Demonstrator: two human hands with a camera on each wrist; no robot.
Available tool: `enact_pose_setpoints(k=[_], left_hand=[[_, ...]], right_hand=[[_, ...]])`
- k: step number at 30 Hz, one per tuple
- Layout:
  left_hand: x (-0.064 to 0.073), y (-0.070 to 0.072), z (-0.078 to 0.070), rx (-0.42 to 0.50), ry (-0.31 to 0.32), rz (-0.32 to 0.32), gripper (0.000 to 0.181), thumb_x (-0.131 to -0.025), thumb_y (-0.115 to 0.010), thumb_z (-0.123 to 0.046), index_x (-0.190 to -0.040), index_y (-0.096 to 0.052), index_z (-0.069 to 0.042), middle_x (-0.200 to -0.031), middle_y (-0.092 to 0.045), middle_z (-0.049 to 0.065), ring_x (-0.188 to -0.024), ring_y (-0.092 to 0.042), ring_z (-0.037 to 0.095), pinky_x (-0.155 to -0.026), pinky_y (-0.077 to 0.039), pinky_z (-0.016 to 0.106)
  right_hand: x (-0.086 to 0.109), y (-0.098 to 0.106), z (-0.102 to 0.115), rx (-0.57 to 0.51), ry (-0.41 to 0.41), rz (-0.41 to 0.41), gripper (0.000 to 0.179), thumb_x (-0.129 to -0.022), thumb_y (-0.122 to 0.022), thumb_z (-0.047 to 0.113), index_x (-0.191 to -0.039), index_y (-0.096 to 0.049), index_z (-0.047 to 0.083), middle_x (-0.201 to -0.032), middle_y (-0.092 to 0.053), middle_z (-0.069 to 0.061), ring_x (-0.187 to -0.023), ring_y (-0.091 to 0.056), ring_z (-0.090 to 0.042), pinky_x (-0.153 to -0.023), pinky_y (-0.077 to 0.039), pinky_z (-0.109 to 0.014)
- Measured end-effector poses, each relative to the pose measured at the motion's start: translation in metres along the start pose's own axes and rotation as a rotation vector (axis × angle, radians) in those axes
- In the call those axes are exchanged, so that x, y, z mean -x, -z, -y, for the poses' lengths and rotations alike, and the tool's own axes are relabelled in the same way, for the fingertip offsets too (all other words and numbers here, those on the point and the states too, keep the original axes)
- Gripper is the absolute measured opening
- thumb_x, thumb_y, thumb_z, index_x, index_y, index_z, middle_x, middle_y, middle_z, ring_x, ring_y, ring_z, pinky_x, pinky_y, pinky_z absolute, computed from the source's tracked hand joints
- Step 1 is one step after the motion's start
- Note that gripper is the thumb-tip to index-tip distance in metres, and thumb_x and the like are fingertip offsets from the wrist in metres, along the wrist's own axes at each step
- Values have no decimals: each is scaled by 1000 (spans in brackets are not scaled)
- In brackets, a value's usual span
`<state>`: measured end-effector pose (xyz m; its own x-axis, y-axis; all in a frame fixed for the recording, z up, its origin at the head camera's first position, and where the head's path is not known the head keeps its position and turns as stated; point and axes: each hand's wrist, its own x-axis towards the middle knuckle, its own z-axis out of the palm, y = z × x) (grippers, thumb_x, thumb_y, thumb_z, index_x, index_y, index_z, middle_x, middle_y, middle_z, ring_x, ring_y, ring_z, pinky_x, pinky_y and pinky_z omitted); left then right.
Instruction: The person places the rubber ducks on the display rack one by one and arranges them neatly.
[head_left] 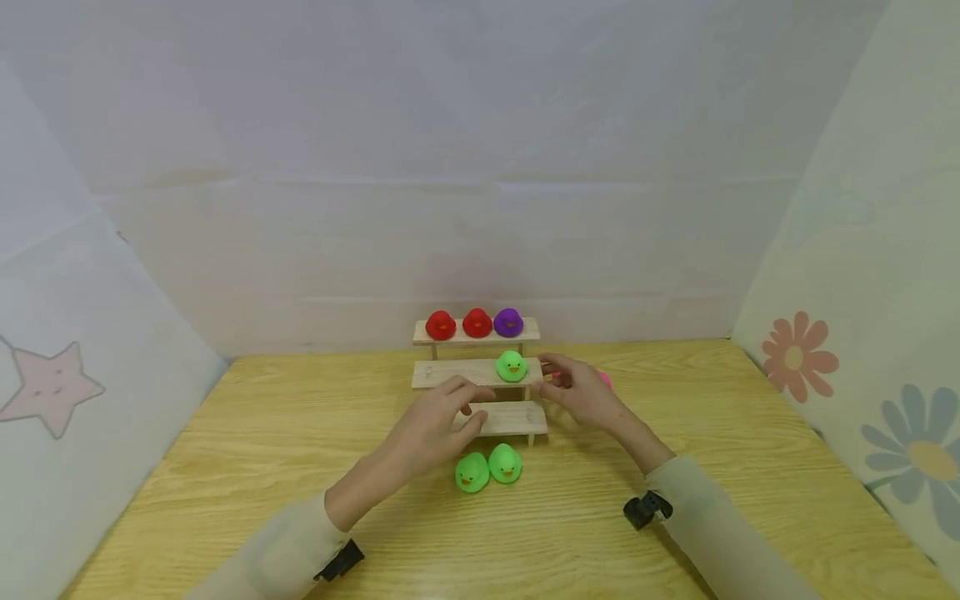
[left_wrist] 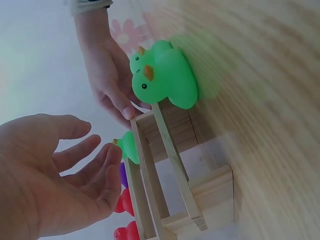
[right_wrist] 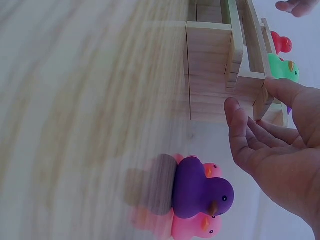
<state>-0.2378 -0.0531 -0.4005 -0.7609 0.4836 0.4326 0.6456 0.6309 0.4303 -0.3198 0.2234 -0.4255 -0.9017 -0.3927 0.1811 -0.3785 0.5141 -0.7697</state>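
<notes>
A three-tier wooden stand (head_left: pixel 457 372) stands on the table. My right hand (head_left: pixel 581 392) grips the right end of its middle tier, thumb at the front corner and fingers around behind. Close to it on that tier sits a green rubber duck (head_left: pixel 512 366). My left hand (head_left: pixel 438 417) hovers over the lowest tier with loosely bent fingers, holding nothing, as the left wrist view shows. In front of the stand are two green ducks, one on the left (head_left: pixel 472 472) and one on the right (head_left: pixel 506 463).
Two red ducks (head_left: pixel 441 325) and a purple duck (head_left: pixel 508 322) sit on the top tier. Right of the stand, a purple duck (right_wrist: pixel 200 190) and pink ducks (right_wrist: pixel 192 226) rest on the table, mostly hidden by my right hand in the head view. White cloth walls (head_left: pixel 480 242) enclose the table.
</notes>
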Motion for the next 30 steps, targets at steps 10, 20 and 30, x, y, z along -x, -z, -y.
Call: enact_pose_setpoints(k=[10,20,30], left_hand=[[18,7,1,132,42,133,24,-103,-64,-23,-123,-70,-11,-114,-66,-1,-91,-63,10,-74,-55,26],[17,5,9,280,12,331,31,-95,-75,-20,-121,-71,-4,-111,-69,6,-99,-66,23,-88,-56,38],[21,5,12,88,-14,475,37,-86,-84,-21,-121,-74,-12,-106,-66,-6,-94,-62,14,-83,-50,25]], right_hand=[[-1,0,0,5,7,4,60,-99,-70,29,-150,-49,7,-132,-63,-16,-109,-65,-30,-90,-55,-43],[0,1,-4,24,0,12,60,-99,-69,31,-151,-49,9,-133,-62,-14,-110,-64,-29,-91,-54,-45],[1,2,0,34,-3,7,58,-99,-70,30,-150,-50,10,-133,-63,-15,-110,-64,-29,-91,-54,-45]])
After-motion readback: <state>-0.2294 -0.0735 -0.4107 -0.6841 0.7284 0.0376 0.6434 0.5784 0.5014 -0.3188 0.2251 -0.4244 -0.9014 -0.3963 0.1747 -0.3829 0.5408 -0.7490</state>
